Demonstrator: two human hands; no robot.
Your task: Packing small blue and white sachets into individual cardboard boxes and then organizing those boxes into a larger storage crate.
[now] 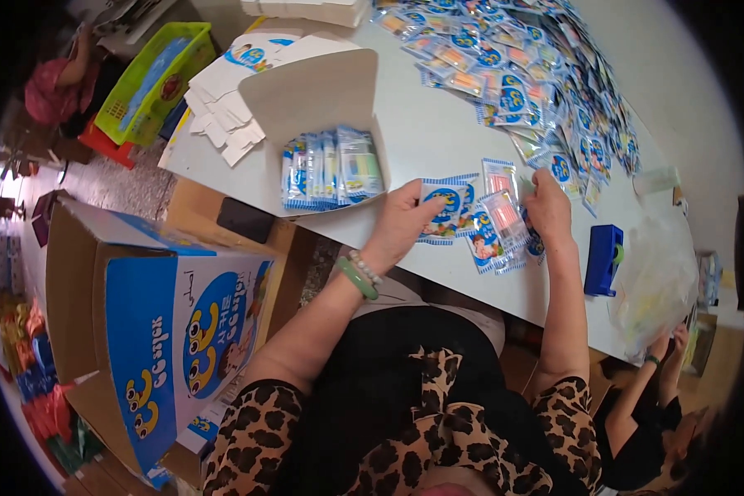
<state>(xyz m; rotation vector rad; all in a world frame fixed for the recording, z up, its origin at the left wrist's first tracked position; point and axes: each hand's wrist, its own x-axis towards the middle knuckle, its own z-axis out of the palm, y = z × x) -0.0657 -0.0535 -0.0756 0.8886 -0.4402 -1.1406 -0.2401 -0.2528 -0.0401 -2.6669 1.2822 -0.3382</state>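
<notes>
My left hand (403,221) presses on a small stack of blue-and-white candy packets (448,208) lying near the front edge of the white table (438,124). My right hand (547,207) grips several more packets (504,217), fanned out and tilted, with clear windows showing pink sticks. An open white carton (322,99) stands to the left, with a row of packets (332,168) standing upright inside it. A big loose heap of the same packets (537,74) covers the far right of the table.
A blue tape dispenser (603,258) and a clear plastic bag (657,281) sit at the right. Flat unfolded cartons (223,91) lie at the table's left end beside a green basket (153,78). A large blue-printed cardboard box (165,322) stands on the floor. Another person (653,413) crouches lower right.
</notes>
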